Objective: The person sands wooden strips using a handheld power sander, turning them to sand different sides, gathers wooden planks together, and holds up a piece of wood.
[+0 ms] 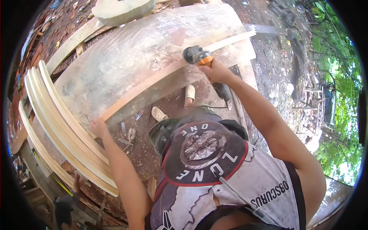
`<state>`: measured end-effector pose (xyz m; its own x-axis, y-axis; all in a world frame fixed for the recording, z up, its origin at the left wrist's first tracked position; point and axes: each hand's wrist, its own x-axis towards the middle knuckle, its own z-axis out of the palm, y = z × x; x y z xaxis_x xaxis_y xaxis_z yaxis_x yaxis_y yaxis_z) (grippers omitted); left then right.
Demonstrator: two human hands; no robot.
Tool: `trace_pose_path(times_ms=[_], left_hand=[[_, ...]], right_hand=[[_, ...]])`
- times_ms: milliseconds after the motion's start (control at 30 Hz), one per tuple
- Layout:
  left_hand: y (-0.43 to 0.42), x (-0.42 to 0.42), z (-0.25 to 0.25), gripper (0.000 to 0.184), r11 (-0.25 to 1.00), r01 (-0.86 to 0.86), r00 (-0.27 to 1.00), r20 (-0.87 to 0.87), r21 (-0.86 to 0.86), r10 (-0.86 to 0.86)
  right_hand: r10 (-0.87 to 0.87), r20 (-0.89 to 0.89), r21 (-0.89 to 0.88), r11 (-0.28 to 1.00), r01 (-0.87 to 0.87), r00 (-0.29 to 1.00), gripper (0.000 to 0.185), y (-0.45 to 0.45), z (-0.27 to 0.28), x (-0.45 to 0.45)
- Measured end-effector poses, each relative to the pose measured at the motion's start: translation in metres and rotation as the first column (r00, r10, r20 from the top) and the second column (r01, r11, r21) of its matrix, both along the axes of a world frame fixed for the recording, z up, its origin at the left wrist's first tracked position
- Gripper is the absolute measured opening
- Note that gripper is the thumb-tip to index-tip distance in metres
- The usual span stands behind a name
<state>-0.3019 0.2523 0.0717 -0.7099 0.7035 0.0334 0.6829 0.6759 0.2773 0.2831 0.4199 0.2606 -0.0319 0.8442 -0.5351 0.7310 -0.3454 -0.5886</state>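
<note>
A long, pale wooden strip lies slantwise along the near side of a dusty board-topped table. My left hand is closed around the strip's lower left end. In my right hand is an orange and black angle grinder, gripped by its body. The grinder's round disc rests at the strip, right of its middle; exact contact is hard to make out. Beyond the tool, the strip runs on to the table's right corner.
Several long wooden strips lean in a row at the left. A thick round-edged slab sits at the table's far edge. Another person's arm shows at lower left. Dirt ground with scraps surrounds the table; my clogs are beneath.
</note>
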Motion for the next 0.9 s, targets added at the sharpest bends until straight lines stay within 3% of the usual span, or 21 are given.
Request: trace_pose_path(times_ms=[33, 67, 133, 267, 300, 333, 367, 400, 467, 533, 600, 667, 700, 767, 800, 833, 900], left_hand=[[0.002, 0.002, 0.005, 0.059, 0.984, -0.162, 0.978, 0.147, 0.071, 0.15], [0.003, 0.004, 0.009, 0.059, 0.985, -0.156, 0.98, 0.137, 0.074, 0.145], [0.008, 0.009, 0.018, 0.059, 0.966, -0.249, 0.95, 0.212, 0.065, 0.231], [0.012, 0.014, 0.03, 0.055, 0.965, -0.261, 0.958, 0.12, 0.003, 0.259], [0.021, 0.015, 0.039, 0.053, 0.94, -0.059, 0.995, 0.059, -0.335, 0.084], [0.026, 0.011, 0.047, 0.052, 0.761, 0.107, 0.994, 0.061, -0.639, -0.089], [0.022, 0.006, 0.027, 0.05, 0.759, 0.068, 0.996, 0.004, -0.648, -0.085], [0.021, 0.022, 0.023, 0.052, 0.781, 0.038, 0.999, 0.015, -0.623, -0.037], [0.027, 0.09, 0.04, 0.056, 0.939, -0.284, 0.91, 0.254, -0.195, 0.328], [0.031, 0.126, 0.026, 0.056, 0.921, -0.387, 0.888, 0.254, -0.039, 0.384], [0.026, 0.136, 0.016, 0.055, 0.908, -0.419, 0.885, 0.22, -0.006, 0.41], [0.027, 0.139, 0.057, 0.053, 0.89, -0.444, 0.8, 0.493, 0.102, 0.342], [0.023, 0.144, 0.068, 0.053, 0.884, -0.456, 0.791, 0.501, 0.099, 0.352], [0.01, 0.161, 0.092, 0.047, 0.839, -0.257, 0.962, 0.208, 0.48, 0.176], [0.003, 0.178, 0.12, 0.049, 0.882, -0.22, 0.924, 0.378, 0.416, 0.052], [-0.001, 0.197, 0.14, 0.052, 0.918, -0.167, 0.84, 0.539, 0.361, -0.059], [-0.011, 0.223, 0.12, 0.057, 0.956, 0.004, 0.584, 0.775, 0.295, -0.241]], right_hand=[[-0.04, -0.021, 0.003, 0.999, 0.04, 0.999, 0.055, 0.007, 0.001, 0.017], [-0.043, 0.048, 0.012, 0.999, 0.043, 0.998, 0.044, 0.014, 0.003, 0.037], [-0.087, -0.011, 0.05, 0.995, 0.088, 0.996, 0.042, 0.032, -0.007, 0.081], [-0.221, -0.008, 0.04, 0.975, 0.221, 0.975, 0.041, 0.053, -0.001, 0.137], [-0.256, -0.039, 0.059, 0.964, 0.258, 0.966, 0.041, 0.055, -0.009, 0.147], [-0.244, -0.075, 0.08, 0.965, 0.25, 0.967, 0.04, 0.05, -0.007, 0.147], [-0.219, -0.118, 0.101, 0.968, 0.231, 0.969, 0.04, 0.046, -0.005, 0.141], [-0.146, -0.146, 0.101, 0.982, 0.161, 0.979, 0.037, 0.044, -0.014, 0.143], [-0.027, -0.194, 0.092, 0.995, 0.046, 0.981, 0.033, 0.034, -0.027, 0.111], [-0.129, -0.224, -0.131, 0.986, 0.102, 0.966, 0.026, 0.011, -0.01, 0.077], [0.053, -0.092, -0.001, 0.999, -0.053, 0.994, 0.021, -0.01, 0.001, 0.028], [0.195, -0.077, 0.058, 0.98, -0.19, 0.978, 0.025, -0.025, -0.013, -0.005], [0.315, -0.139, 0.177, 0.941, -0.29, 0.939, 0.031, -0.032, -0.006, -0.031], [0.249, -0.156, 0.023, 0.968, -0.248, 0.956, 0.039, -0.045, 0.016, -0.08], [0.255, -0.149, 0.016, 0.967, -0.255, 0.955, 0.039, -0.048, 0.01, -0.092], [0.277, -0.065, -0.007, 0.961, -0.278, 0.959, 0.055, -0.049, -0.001, -0.103], [0.307, 0.02, -0.043, 0.951, -0.306, 0.951, 0.071, -0.059, -0.005, -0.129]])
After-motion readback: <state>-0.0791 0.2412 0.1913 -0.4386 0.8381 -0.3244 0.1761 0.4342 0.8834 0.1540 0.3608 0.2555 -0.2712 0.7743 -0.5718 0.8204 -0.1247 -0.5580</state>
